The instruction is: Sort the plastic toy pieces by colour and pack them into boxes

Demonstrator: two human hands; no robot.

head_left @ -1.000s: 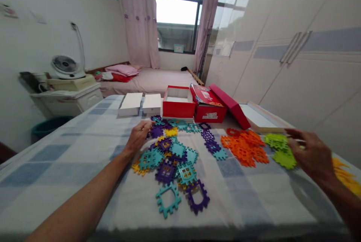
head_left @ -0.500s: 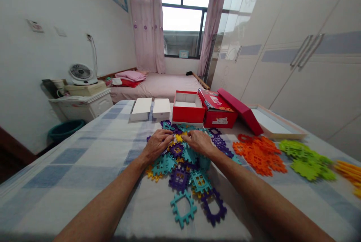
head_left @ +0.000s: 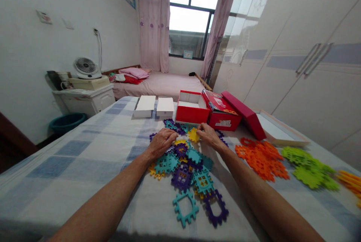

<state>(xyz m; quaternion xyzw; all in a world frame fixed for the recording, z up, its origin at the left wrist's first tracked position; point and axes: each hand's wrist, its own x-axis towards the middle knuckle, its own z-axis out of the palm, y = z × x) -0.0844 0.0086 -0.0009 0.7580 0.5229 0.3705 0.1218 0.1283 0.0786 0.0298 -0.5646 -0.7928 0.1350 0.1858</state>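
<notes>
My right hand (head_left: 208, 134) pinches a yellow building tile (head_left: 193, 135) with notched edges, raised at the far part of a mixed pile. Resting on the pile's left side is my left hand (head_left: 163, 142), fingers stretched out over the tiles; what lies beneath them is hidden. Purple tiles (head_left: 182, 177), teal tiles (head_left: 203, 181) and some yellow ones overlap below the hands. Nearest to me lie a teal frame tile (head_left: 194, 209) and a purple frame tile (head_left: 225, 212), both with a large opening.
Orange tiles (head_left: 261, 159), green tiles (head_left: 310, 166) and yellow-orange pieces (head_left: 349, 181) form separate heaps on the right. Behind the pile stand two white boxes (head_left: 145, 105), an open red box (head_left: 192, 114), another red box (head_left: 225, 121), a leaning red lid (head_left: 245, 116) and a shallow tray (head_left: 282, 129).
My right hand has lifted the yellow tile off the pile and moved slightly away and right. My left hand stays on the pile. The view has shifted and tilted a little.
</notes>
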